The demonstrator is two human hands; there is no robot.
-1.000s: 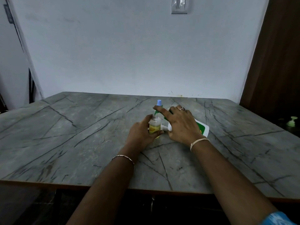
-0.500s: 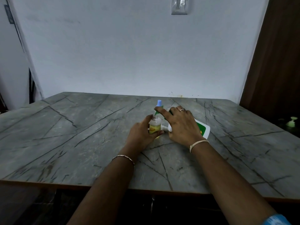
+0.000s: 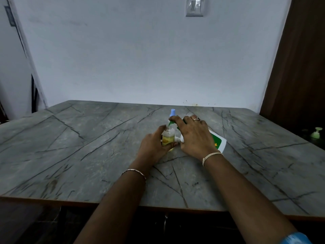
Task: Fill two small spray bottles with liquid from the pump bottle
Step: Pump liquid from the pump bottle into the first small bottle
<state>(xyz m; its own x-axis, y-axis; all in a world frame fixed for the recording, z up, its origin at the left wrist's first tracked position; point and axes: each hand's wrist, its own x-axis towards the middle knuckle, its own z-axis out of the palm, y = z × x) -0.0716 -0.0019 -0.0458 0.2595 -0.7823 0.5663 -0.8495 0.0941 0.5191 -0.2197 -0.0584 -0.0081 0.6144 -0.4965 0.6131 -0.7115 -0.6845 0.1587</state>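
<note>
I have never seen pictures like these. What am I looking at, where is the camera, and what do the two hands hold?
There is no machine here: these are a person's two bare hands. All the pictures come from one camera worn on the person's head. It looks forward and down, so the arms enter from the bottom edge.

On the grey marbled table the left hand grips a small clear spray bottle with yellow liquid inside. The right hand holds the white pump bottle with a green label. Its forefinger lies on the green pump head, just above the small bottle's neck. Behind them stands a second small bottle with a blue cap.
</note>
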